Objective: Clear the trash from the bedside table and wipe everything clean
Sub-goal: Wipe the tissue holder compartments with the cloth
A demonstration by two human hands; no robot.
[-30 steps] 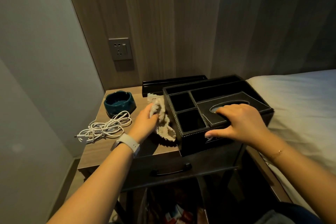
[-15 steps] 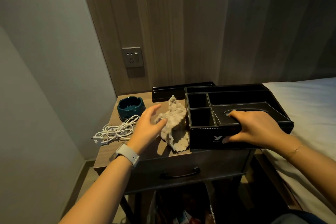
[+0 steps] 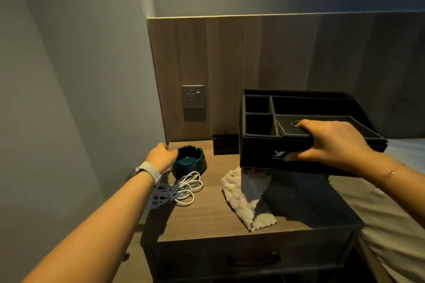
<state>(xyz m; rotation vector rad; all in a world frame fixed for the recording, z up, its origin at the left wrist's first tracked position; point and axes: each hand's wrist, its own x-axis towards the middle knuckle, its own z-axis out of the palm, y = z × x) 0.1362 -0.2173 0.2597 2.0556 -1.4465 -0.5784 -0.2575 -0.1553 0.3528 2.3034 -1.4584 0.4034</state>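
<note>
Reaching left, the left hand [image 3: 161, 156] has let go of the cloth [image 3: 243, 197] and now touches the ashtray [image 3: 189, 162], grip unclear. Cloth lies mid-surface [image 3: 207, 218]. The right hand [image 3: 331, 142] has lifted the organizer [image 3: 299, 122] clear, fingers clamped on its front, baring its footprint for wiping.

Ashtray [image 3: 190, 162] left, cable [image 3: 181, 188] in front, cloth [image 3: 247, 197] right.

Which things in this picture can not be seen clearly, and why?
- Left hand fingers, head view: hidden behind the dark teal ceramic ashtray.
- Beige wiping cloth: far end covered by the black leather organiser box held by the right hand.
- White logo on the box: thumb covers it.
</note>
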